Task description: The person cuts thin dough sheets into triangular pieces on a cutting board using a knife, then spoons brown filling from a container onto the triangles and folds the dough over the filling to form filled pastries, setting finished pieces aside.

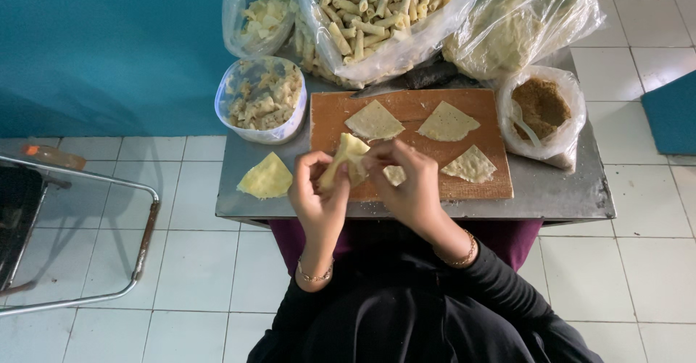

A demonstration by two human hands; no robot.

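Observation:
My left hand point(317, 198) and my right hand point(406, 182) together hold a pale yellow triangular dough wrapper point(349, 156), partly folded, above the near edge of a wooden cutting board point(428, 188). Three flat wrapper triangles lie on the board: one at the back left point(373, 121), one at the back right point(447, 122), one at the right point(470, 164). Another wrapper piece point(267, 177) lies on the grey metal table point(558, 189) left of the board. Both wrists wear thin bracelets.
Behind the board stand a large plastic bag of rolled pastry sticks point(377, 11), a small bag of pale pieces point(262, 14), a bagged stack of wrappers point(507, 26), a tub of filling point(262, 100) and a bag of brown filling with a spoon point(540, 109). A knife point(417, 78) lies behind the board. A metal chair frame point(141, 225) stands left.

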